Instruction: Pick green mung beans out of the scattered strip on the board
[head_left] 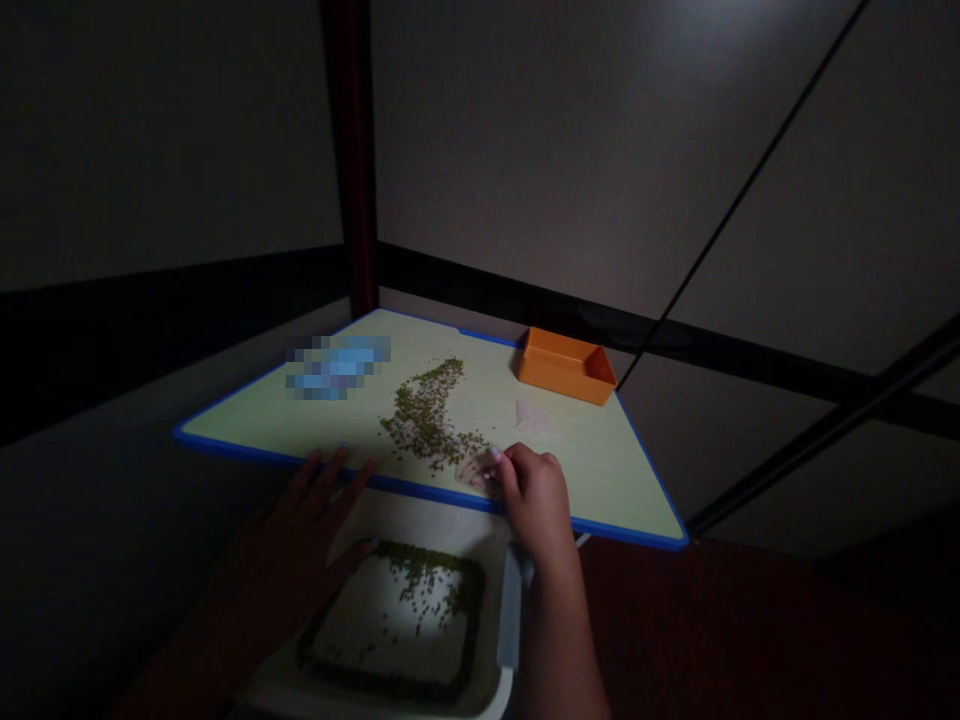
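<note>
**Mung beans (424,420) strewn across a blue-edged board (592,470)**

The two hands are held well apart, and neither is clamped on anything that can be made out. The left hand (292,530) is spread open at the board's 6 o'clock edge, its fingers laid near the blue trim and its thumb reaching over a white plastic tray (352,520). The right hand (534,495) is curled at about 5 o'clock, its fingertips (496,456) touching or just above a pale translucent scrap (476,470); whether that scrap is gripped cannot be told.

The beans are spread in a long, uneven band from the board's middle toward the near edge, just beside the scrap. More are banked along the tray's inner walls and scattered over its floor. An orange box (562,367) is placed at 1 o'clock on the board, a second pale scrap (531,418) lies at 2 o'clock, and a blurred blue object (337,367) is seen at 11 o'clock.
</note>
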